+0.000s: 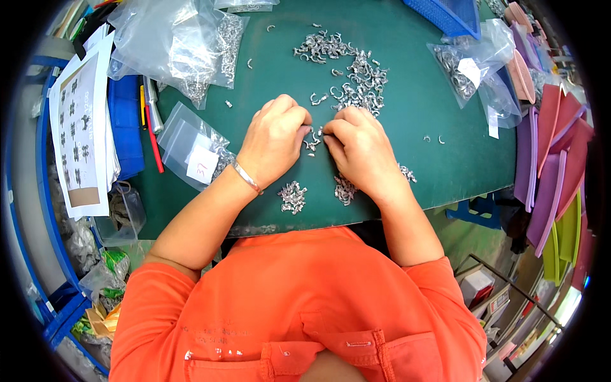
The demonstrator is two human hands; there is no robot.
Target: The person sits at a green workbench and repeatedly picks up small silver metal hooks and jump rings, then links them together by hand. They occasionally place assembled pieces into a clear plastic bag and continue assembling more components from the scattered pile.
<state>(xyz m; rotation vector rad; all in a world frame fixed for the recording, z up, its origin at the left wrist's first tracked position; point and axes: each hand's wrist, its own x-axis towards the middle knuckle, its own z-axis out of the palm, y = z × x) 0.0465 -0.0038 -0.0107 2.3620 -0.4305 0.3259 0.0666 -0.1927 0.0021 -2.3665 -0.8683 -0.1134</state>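
My left hand (277,137) and my right hand (363,149) face each other over the green table, fingers closed in a pinch. Tiny silvery curved metal pieces (312,141) show at and between the fingertips; their exact form is too small to tell. Beyond my right hand spreads a large loose heap of such pieces (363,79). Nearer me, a small pile (293,197) lies below my left hand. Another pile (345,190) sits partly under my right hand, and a few pieces (407,173) show beside that wrist.
Clear bags of metal parts (191,51) lie at the far left, with a labelled bag (197,153) by my left forearm. A red pen (154,139) and printed sheets (79,127) are further left. A blue basket (449,16) and another bag (461,70) stand far right, near stacked coloured bins (547,172).
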